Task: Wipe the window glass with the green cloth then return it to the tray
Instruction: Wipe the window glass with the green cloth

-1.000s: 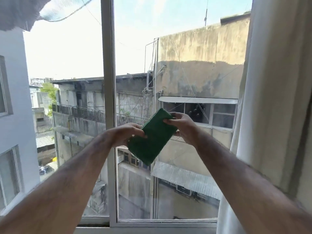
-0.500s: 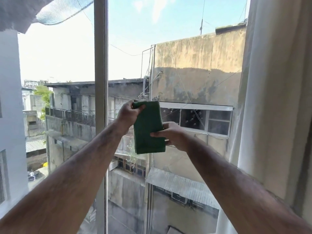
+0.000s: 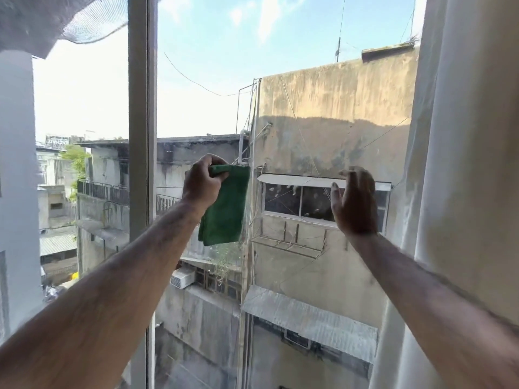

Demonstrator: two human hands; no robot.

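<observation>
Nearest to us, our 2 bare forearms reach up and forward from the bottom corners toward a tall window.

Our left hand (image 3: 200,184) is clenched on the top edge of the green cloth (image 3: 226,211), which hangs down folded in front of the window glass (image 3: 213,88), just right of the upright frame bar (image 3: 141,136). We cannot tell whether the cloth touches the pane. Our right hand (image 3: 355,202) is released, fingers spread and slightly curled, held up well apart from the cloth and gripping nothing.

To wipe well, we judge the cloth should be pressed flat against the pane with the palm, not dangled from a pinch, then swept in overlapping strokes from the top down. Pale smudges show on the pane near our right hand, so that patch likely needs attention.

Around us, a pale curtain (image 3: 471,164) hangs along the right side and could get in the way of strokes near that edge. Netting (image 3: 56,18) sags in the upper left corner. Beyond the pane stand weathered concrete buildings (image 3: 331,122) and blue sky. The tray is not in view.
</observation>
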